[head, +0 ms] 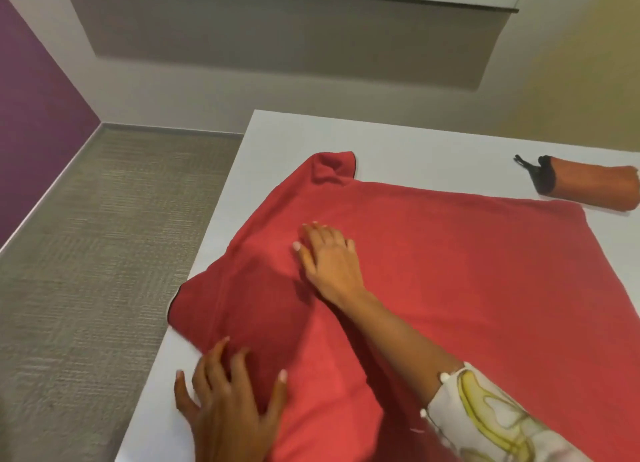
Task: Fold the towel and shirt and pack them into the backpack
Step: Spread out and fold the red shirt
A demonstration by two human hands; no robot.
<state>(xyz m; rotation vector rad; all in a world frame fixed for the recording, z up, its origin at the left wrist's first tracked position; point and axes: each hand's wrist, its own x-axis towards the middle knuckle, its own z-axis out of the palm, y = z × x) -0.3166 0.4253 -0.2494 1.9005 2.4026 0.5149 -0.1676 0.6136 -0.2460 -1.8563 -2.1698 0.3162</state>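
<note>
The red towel (433,271) is lying spread across the white tabletop (398,143), its left side bunching at the tabletop's edge. The right hand (329,260) is pressing flat on its middle and the left hand (228,399) on its near edge, each grip apart with fingers splayed. An orange pouch (588,188) is lying just beside the far right corner. Grey carpet (86,253) is running to a purple wall (34,115).

A: Red towel (433,271), thin black trim at its corners, on a white table (311,139).
B: And the pouch (588,188)?
A: Orange, black at one end.
B: The sleeve (491,416)?
A: White, with yellow swirls outlined in grey. At left, a purple wall (34,115); below it, carpet (104,253) in a grey-beige weave.
</note>
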